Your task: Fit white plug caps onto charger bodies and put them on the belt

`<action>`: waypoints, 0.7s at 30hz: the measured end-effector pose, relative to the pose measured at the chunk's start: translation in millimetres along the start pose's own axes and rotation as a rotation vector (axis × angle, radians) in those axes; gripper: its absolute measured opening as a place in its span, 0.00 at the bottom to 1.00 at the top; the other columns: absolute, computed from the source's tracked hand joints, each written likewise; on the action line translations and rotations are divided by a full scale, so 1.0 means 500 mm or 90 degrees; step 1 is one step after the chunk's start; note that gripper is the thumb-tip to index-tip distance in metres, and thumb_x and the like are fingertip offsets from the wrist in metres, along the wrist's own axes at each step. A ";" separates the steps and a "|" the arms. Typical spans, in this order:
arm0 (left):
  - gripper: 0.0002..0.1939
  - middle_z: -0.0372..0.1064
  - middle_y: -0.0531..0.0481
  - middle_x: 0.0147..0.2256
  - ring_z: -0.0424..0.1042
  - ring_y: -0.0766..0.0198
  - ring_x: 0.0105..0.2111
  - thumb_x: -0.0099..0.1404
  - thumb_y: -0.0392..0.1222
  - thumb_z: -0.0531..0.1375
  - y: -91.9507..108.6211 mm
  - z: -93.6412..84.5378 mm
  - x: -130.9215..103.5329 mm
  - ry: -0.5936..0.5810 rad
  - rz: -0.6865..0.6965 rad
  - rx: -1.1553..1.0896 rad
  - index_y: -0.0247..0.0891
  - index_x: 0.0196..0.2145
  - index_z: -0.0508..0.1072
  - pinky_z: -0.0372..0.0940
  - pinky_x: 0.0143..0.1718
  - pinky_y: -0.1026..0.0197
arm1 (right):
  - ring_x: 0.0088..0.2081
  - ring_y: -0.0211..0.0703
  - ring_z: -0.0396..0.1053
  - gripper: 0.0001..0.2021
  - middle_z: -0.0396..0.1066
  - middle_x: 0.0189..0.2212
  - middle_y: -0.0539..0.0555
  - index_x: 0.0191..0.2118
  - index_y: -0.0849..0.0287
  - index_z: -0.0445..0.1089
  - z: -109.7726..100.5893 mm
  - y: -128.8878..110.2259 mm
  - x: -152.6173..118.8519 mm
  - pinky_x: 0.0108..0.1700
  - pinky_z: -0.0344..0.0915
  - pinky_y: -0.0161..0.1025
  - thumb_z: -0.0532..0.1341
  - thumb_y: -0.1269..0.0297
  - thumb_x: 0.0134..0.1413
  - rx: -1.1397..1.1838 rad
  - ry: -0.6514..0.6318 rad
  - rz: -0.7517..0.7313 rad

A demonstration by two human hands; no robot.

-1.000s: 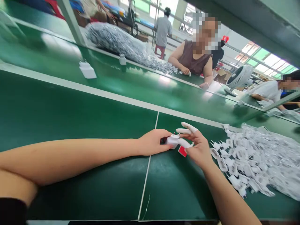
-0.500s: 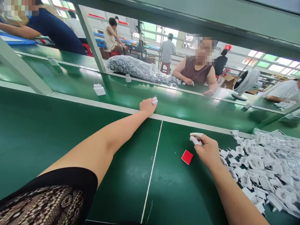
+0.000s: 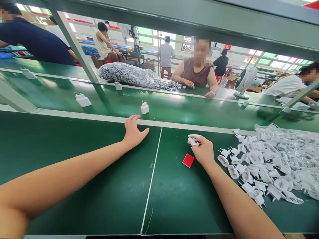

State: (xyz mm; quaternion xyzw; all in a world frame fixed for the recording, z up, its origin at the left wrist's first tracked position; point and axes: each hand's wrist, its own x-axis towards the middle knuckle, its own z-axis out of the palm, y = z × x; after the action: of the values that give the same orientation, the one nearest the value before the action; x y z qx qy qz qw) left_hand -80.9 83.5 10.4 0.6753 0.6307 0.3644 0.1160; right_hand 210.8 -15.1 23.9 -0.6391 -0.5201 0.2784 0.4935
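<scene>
Head cam: L hand (image 3: 134, 133) empty, fingers spread near upright white 2-pin charger (image 3: 145, 108); R hand (image 3: 203, 148) curled, can't tell if closed. Best clear w/o nudging charger.

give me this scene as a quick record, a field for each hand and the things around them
left hand: open, holding nothing, near an upright white charger
right hand: white finger covers on, fingertips close together; any held item not visible
red square: flat on green table, near right hand
white plug parts: loose heap, right side
across: person in brown top, white fan
</scene>
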 end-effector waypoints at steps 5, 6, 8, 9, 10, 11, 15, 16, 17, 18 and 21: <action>0.31 0.58 0.37 0.65 0.54 0.43 0.67 0.66 0.58 0.57 -0.049 -0.089 -0.139 -0.118 0.144 0.043 0.39 0.62 0.63 0.53 0.70 0.38 | 0.23 0.35 0.66 0.18 0.77 0.24 0.53 0.39 0.62 0.79 0.018 0.002 0.010 0.28 0.63 0.36 0.70 0.56 0.43 0.237 0.038 0.135; 0.31 0.58 0.38 0.65 0.54 0.43 0.68 0.68 0.59 0.56 -0.052 -0.103 -0.161 -0.143 0.170 0.061 0.40 0.62 0.64 0.52 0.70 0.38 | 0.22 0.35 0.65 0.18 0.77 0.24 0.52 0.39 0.62 0.79 0.020 0.002 0.013 0.26 0.62 0.35 0.70 0.56 0.41 0.267 0.055 0.143; 0.31 0.57 0.39 0.67 0.53 0.43 0.69 0.70 0.59 0.55 -0.037 -0.120 -0.198 -0.203 0.243 0.091 0.41 0.65 0.63 0.51 0.71 0.38 | 0.22 0.34 0.64 0.18 0.76 0.23 0.51 0.37 0.61 0.77 0.020 0.002 0.019 0.25 0.59 0.34 0.71 0.56 0.40 0.303 0.088 0.147; 0.31 0.55 0.40 0.69 0.51 0.44 0.70 0.72 0.58 0.54 -0.017 -0.121 -0.215 -0.243 0.286 0.098 0.41 0.67 0.62 0.49 0.71 0.39 | 0.21 0.34 0.64 0.17 0.76 0.23 0.51 0.36 0.61 0.77 0.020 0.003 0.021 0.24 0.59 0.34 0.72 0.55 0.40 0.310 0.101 0.148; 0.32 0.52 0.41 0.70 0.49 0.45 0.71 0.73 0.56 0.54 0.009 -0.116 -0.229 -0.294 0.332 0.096 0.41 0.69 0.59 0.48 0.72 0.40 | 0.21 0.34 0.64 0.17 0.76 0.23 0.51 0.35 0.61 0.76 0.018 0.004 0.024 0.24 0.59 0.34 0.72 0.55 0.41 0.312 0.112 0.149; 0.32 0.49 0.43 0.71 0.47 0.47 0.72 0.75 0.55 0.53 0.042 -0.106 -0.243 -0.350 0.375 0.088 0.42 0.71 0.56 0.46 0.73 0.41 | 0.21 0.34 0.64 0.17 0.76 0.23 0.50 0.35 0.60 0.75 0.016 0.005 0.026 0.24 0.59 0.35 0.72 0.54 0.41 0.314 0.119 0.152; 0.45 0.35 0.42 0.73 0.38 0.47 0.73 0.74 0.64 0.54 0.181 -0.031 -0.283 -0.528 0.510 -0.009 0.35 0.75 0.45 0.35 0.76 0.43 | 0.21 0.32 0.65 0.18 0.75 0.23 0.49 0.34 0.60 0.74 0.007 0.008 0.034 0.24 0.62 0.33 0.71 0.50 0.43 0.348 0.148 0.174; 0.47 0.34 0.42 0.73 0.38 0.47 0.73 0.73 0.67 0.53 0.205 -0.011 -0.288 -0.538 0.526 -0.029 0.32 0.75 0.46 0.32 0.76 0.45 | 0.21 0.32 0.65 0.19 0.75 0.23 0.49 0.34 0.60 0.75 0.005 0.009 0.036 0.24 0.62 0.33 0.71 0.50 0.43 0.361 0.155 0.182; 0.48 0.34 0.41 0.73 0.37 0.47 0.73 0.72 0.69 0.52 0.221 0.005 -0.293 -0.538 0.536 -0.043 0.30 0.74 0.47 0.31 0.76 0.46 | 0.21 0.31 0.65 0.19 0.75 0.23 0.48 0.34 0.60 0.75 0.004 0.009 0.037 0.24 0.62 0.32 0.71 0.50 0.43 0.374 0.161 0.190; 0.50 0.35 0.41 0.72 0.38 0.47 0.73 0.71 0.71 0.51 0.230 0.017 -0.296 -0.534 0.540 -0.049 0.29 0.74 0.49 0.31 0.76 0.47 | 0.21 0.30 0.65 0.18 0.75 0.22 0.48 0.34 0.61 0.75 0.003 0.009 0.038 0.24 0.62 0.31 0.71 0.51 0.43 0.384 0.165 0.198; 0.51 0.37 0.40 0.72 0.40 0.46 0.73 0.70 0.73 0.52 0.220 0.024 -0.298 -0.510 0.519 -0.002 0.30 0.73 0.50 0.38 0.76 0.46 | 0.21 0.29 0.65 0.17 0.75 0.22 0.48 0.34 0.61 0.75 0.002 0.008 0.039 0.24 0.62 0.29 0.72 0.53 0.43 0.394 0.158 0.210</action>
State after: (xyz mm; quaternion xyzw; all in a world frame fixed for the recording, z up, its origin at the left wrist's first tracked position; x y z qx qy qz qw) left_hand 20.4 -71.8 18.1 0.9492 0.2255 0.0961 0.1973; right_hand 217.2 3.6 22.9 -0.5638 -0.2378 0.4188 0.6710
